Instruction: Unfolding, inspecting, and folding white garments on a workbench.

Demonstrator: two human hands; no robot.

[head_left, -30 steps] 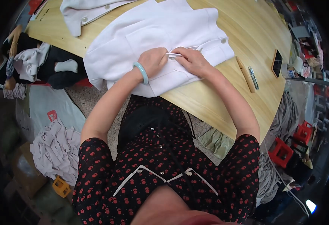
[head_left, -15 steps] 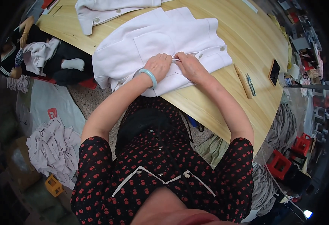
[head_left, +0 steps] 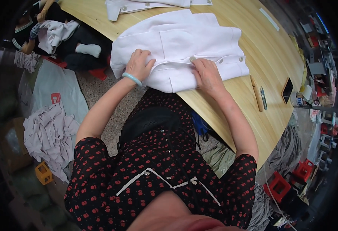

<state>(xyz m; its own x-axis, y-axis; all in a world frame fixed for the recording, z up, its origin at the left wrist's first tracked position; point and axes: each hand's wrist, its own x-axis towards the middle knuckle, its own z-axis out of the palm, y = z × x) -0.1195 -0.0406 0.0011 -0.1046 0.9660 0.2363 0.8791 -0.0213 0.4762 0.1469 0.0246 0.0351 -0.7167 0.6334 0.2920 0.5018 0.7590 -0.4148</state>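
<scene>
A white button-front jacket [head_left: 184, 42] lies across the near edge of the wooden table, its buttoned front band running left to right. My left hand [head_left: 139, 66], with a pale green bangle at the wrist, rests on the left part of the jacket, thumb apart from the bent fingers. To the right, my right hand [head_left: 208, 77] touches the front band, its fingertips against a round button [head_left: 192, 59] and its thumb lower down, apart from them. Two more buttons show farther right on the band. Under both palms the cloth is hidden.
On the table's right lie a wooden-handled tool [head_left: 256, 93], small thread snips [head_left: 263, 97] and a phone [head_left: 287, 91]. Another white garment [head_left: 147, 7] lies at the far edge. A person [head_left: 42, 34] sits at the left with cloth. A cloth pile [head_left: 49, 134] and red stools [head_left: 277, 186] stand lower.
My hands were together at the front band and are now apart, the left moved left and the right toward the button. The front band now shows between them.
</scene>
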